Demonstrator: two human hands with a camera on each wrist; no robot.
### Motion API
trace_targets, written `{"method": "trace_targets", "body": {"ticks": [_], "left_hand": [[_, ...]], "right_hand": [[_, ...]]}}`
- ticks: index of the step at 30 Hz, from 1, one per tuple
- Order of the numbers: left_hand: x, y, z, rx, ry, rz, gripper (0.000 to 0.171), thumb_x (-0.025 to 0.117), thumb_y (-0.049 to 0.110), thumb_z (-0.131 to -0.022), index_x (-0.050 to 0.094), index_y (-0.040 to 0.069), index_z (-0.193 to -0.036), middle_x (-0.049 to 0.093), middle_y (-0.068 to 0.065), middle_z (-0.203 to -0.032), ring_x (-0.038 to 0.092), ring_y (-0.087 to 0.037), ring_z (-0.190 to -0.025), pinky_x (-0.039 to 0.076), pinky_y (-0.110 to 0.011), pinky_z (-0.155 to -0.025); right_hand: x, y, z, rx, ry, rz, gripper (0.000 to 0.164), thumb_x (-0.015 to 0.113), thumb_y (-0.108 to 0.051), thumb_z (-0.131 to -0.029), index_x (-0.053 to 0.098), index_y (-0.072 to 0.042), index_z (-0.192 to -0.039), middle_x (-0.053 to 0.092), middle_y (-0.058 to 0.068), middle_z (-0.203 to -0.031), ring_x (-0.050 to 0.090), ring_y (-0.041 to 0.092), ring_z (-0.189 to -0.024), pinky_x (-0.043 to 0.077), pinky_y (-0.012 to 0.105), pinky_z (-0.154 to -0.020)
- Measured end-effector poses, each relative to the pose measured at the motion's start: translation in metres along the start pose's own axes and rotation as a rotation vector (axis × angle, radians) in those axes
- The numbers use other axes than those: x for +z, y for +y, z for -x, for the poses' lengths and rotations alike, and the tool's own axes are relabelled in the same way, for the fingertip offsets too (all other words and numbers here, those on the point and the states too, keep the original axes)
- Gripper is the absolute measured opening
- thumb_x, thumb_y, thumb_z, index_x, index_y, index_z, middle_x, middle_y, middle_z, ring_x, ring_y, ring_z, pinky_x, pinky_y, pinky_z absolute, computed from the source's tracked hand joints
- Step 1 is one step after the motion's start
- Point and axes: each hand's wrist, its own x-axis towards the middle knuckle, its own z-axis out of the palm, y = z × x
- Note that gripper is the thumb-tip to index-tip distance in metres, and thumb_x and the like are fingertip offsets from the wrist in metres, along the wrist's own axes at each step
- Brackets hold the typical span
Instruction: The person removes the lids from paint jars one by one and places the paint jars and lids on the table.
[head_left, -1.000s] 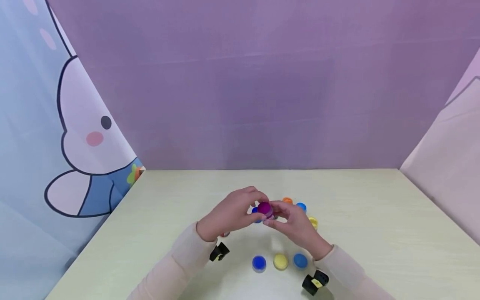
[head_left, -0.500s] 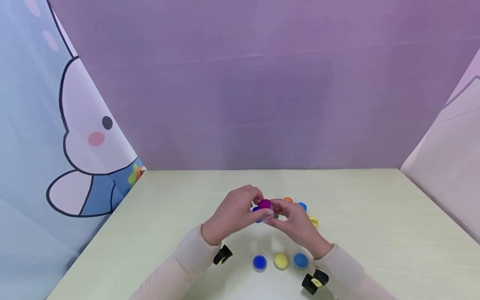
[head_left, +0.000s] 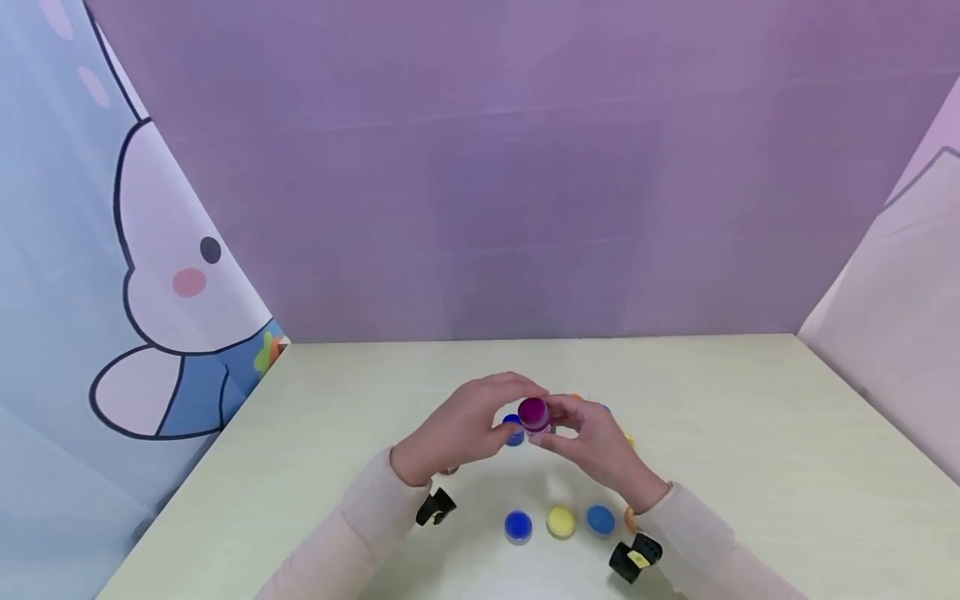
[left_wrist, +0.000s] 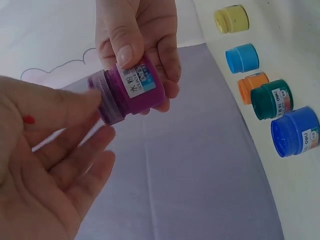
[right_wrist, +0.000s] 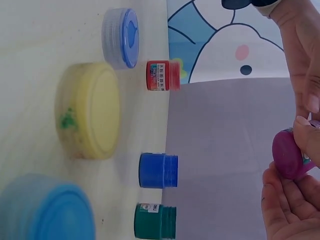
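Note:
A small magenta paint jar (head_left: 534, 414) is held up above the table between both hands. My right hand (head_left: 592, 442) grips its body, thumb over the printed label, as the left wrist view shows the jar (left_wrist: 135, 89) tilted on its side. My left hand (head_left: 461, 421) is around the lid end (left_wrist: 106, 97). Its thumb is at the lid's edge in the left wrist view, while the other fingers (left_wrist: 85, 175) are spread and relaxed. In the right wrist view, the jar's round base (right_wrist: 286, 155) faces the camera.
Beyond the hands stand a blue jar (left_wrist: 295, 131), a green jar (left_wrist: 271, 100), an orange jar (left_wrist: 252, 86), a light blue jar (left_wrist: 242, 58) and a yellow jar (left_wrist: 231, 19). Blue (head_left: 517, 525), yellow (head_left: 560, 522) and light blue (head_left: 600, 520) lids lie nearer. A red jar (right_wrist: 162, 76) stands leftward.
My left thumb has drawn back to the left from the jar, and the left fingers have spread wider. My right hand keeps its grip on the jar, which has shifted slightly.

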Motion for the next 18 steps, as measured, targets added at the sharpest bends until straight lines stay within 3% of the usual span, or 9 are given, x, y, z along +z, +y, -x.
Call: {"method": "trace_targets", "body": {"ticks": [2, 5, 12, 18], "left_hand": [[-0.001, 0.001, -0.001, 0.031, -0.045, 0.032, 0.041, 0.062, -0.008, -0.077, 0.058, 0.011, -0.114, 0.059, 0.003, -0.11, 0.05, -0.004, -0.103, 0.039, -0.02, -0.087], [-0.002, 0.004, -0.001, 0.031, -0.079, 0.024, 0.04, 0.06, -0.011, -0.079, 0.059, 0.011, -0.112, 0.06, 0.003, -0.109, 0.051, -0.003, -0.102, 0.039, -0.017, -0.086], [-0.003, 0.009, 0.0, 0.036, -0.082, -0.07, 0.029, 0.066, -0.001, -0.079, 0.062, 0.01, -0.106, 0.061, 0.004, -0.104, 0.053, -0.004, -0.095, 0.04, -0.016, -0.081], [-0.002, 0.011, 0.001, 0.001, -0.071, -0.102, 0.027, 0.07, 0.003, -0.076, 0.063, 0.01, -0.101, 0.06, 0.004, -0.097, 0.054, -0.006, -0.089, 0.041, -0.015, -0.079]], "right_hand": [[0.0, -0.001, 0.0, 0.009, -0.009, -0.003, 0.037, 0.072, -0.017, -0.077, 0.059, -0.008, -0.11, 0.063, 0.0, -0.097, 0.059, 0.013, -0.089, 0.047, 0.036, -0.083], [0.001, -0.005, 0.001, 0.022, -0.021, -0.009, 0.036, 0.071, -0.012, -0.077, 0.059, -0.007, -0.11, 0.063, 0.001, -0.096, 0.059, 0.016, -0.089, 0.047, 0.037, -0.083], [-0.001, -0.038, 0.004, 0.026, -0.048, 0.008, 0.033, 0.069, -0.003, -0.077, 0.058, 0.001, -0.108, 0.063, 0.008, -0.095, 0.06, 0.021, -0.087, 0.046, 0.045, -0.082], [0.002, -0.033, 0.004, 0.037, -0.044, 0.003, 0.036, 0.07, -0.005, -0.076, 0.058, -0.001, -0.11, 0.063, 0.007, -0.096, 0.059, 0.021, -0.088, 0.046, 0.046, -0.083]]}}
